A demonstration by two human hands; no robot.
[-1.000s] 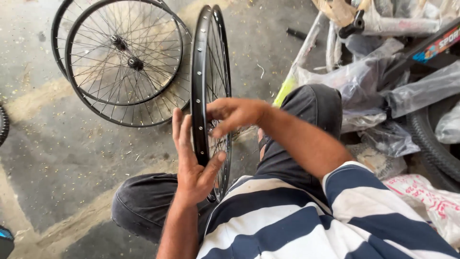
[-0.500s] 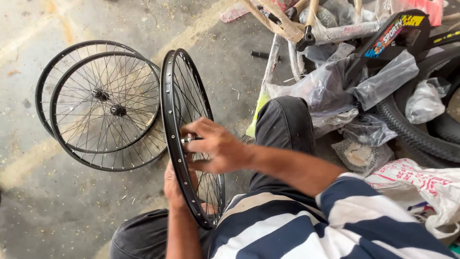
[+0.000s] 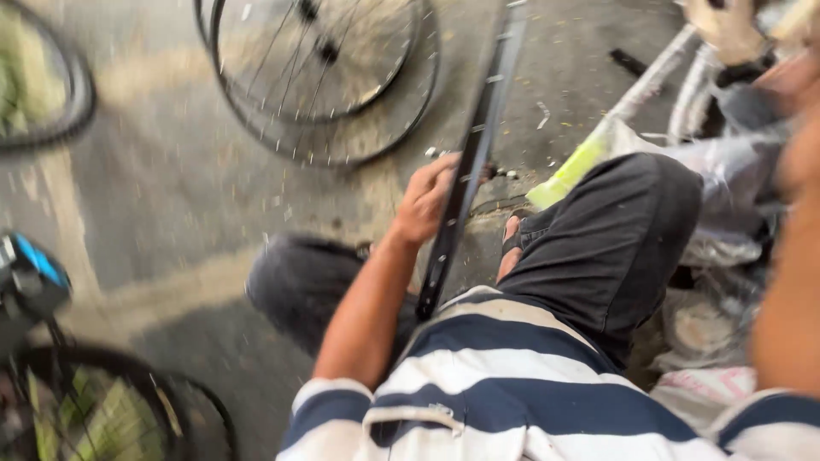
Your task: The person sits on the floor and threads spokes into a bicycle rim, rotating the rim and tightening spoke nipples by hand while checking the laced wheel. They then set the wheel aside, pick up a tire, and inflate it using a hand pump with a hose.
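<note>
- Between the seated person's knees, a black rim stands on edge, seen edge-on, running from the top of the view down to the lap.
- Left hand: wrapped around the rim partway down, fingers closed on its left side; it holds the rim upright.
- Right hand: not clearly seen. A blurred forearm fills the right edge, so I cannot tell what that grip holds.
- Handling judgement: the rim looks light and stiff, with thin spokes that would bend if gripped; smooth metal may slip. Best held at the rim edge, as now, or at the hub.
- Surroundings: two more spoked wheels lie flat on the concrete floor beyond; plastic-wrapped frame parts lie to the right; tyres sit at lower left.
- Motion blur is heavy; fine detail is unreliable.
</note>
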